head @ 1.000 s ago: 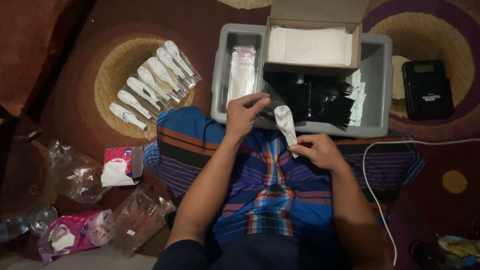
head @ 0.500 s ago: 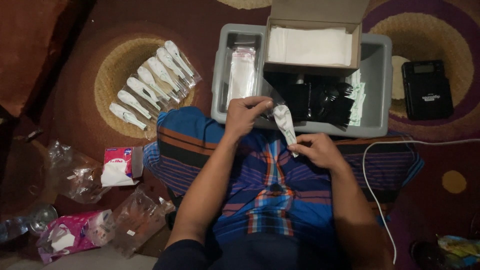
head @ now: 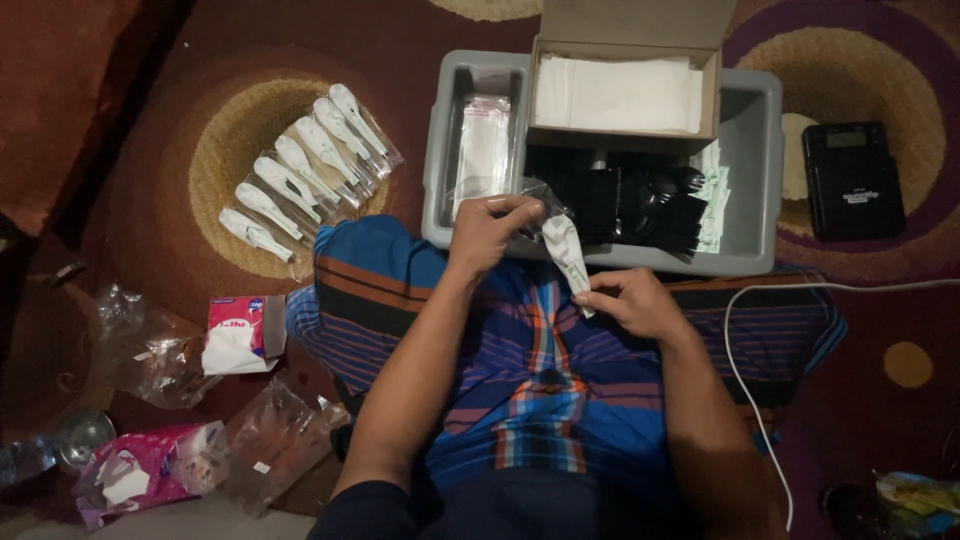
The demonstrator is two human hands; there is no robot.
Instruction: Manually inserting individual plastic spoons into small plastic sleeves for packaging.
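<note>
My left hand [head: 492,228] pinches the mouth of a small clear plastic sleeve [head: 535,197] at the front wall of the grey tray [head: 752,160]. My right hand [head: 632,300] holds the lower end of a white napkin-wrapped spoon [head: 567,250], whose upper end sits in the sleeve. Both hands hover over my lap, which is covered by a blue, orange and red striped cloth [head: 540,380]. Black plastic cutlery [head: 640,200] lies in the tray just beyond my hands.
An open cardboard box of white napkins [head: 620,90] rests on the tray, with a stack of clear sleeves [head: 482,150] beside it. Several packed spoons [head: 300,180] lie in a row on the carpet at left. Tissue packs and crumpled bags [head: 170,420] sit lower left, a black device [head: 850,180] and white cable [head: 745,380] at right.
</note>
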